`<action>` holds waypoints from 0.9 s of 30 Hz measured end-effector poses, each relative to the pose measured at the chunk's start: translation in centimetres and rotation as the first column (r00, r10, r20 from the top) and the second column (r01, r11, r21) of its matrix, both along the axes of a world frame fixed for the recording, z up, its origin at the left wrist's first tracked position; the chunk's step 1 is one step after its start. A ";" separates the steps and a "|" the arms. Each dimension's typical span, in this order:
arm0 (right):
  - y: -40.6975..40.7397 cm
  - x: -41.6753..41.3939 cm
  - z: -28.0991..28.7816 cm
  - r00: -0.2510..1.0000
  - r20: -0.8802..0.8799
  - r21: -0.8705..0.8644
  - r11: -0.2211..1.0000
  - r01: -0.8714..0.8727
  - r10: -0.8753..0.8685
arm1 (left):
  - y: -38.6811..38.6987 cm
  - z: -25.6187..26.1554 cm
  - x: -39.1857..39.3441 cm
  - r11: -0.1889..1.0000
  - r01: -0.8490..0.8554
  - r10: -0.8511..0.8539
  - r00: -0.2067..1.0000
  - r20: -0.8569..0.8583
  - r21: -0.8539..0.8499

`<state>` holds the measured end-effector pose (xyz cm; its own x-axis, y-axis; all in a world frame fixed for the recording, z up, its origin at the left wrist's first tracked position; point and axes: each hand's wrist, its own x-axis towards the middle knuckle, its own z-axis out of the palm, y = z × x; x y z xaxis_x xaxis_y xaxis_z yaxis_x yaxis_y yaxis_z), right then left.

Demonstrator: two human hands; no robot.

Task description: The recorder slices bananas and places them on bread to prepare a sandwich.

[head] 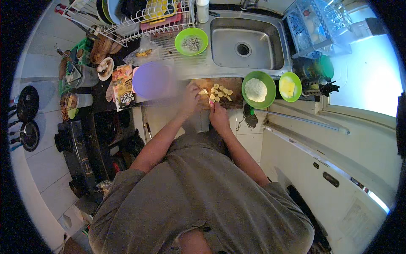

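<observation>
A wooden cutting board lies along the counter's front edge, in front of the sink. Pale yellow round slices, apparently banana, are scattered on its middle. My left hand holds a pale banana piece at the board's left part; a blurred patch dims the area around this hand. In my right hand is the pink handle of a small knife, its blade close to the piece and hard to make out. Right of the slices, a green bowl holds white flour-like powder.
A smaller green bowl with a yellow block stands far right. Behind the board are a steel sink and a green bowl with speckled contents. Leftward sit a purple lid, a printed food packet and a dish rack.
</observation>
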<state>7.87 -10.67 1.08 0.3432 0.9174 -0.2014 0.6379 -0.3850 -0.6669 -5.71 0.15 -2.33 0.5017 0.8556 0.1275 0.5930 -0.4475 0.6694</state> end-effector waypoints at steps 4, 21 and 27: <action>0.3 -0.6 0.5 0.997 0.075 -0.002 1.000 0.001 -0.001 | 0.5 0.5 -0.2 0.994 0.075 -0.076 0.997 -0.003 -0.083; -1.3 -0.3 -0.4 0.992 0.128 -0.154 0.988 0.030 -0.010 | 0.5 0.7 -0.2 0.996 0.017 -0.014 0.999 0.040 -0.083; -1.1 0.4 1.0 0.996 0.077 -0.183 0.981 0.068 -0.055 | 0.4 0.8 -0.1 0.995 0.029 -0.031 0.999 -0.018 -0.092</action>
<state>8.26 -11.73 2.05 0.4172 0.8431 -0.3391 0.6523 -0.5377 -0.5343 -5.78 0.56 -1.52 0.5288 0.8479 0.0391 0.5936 -0.4024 0.6969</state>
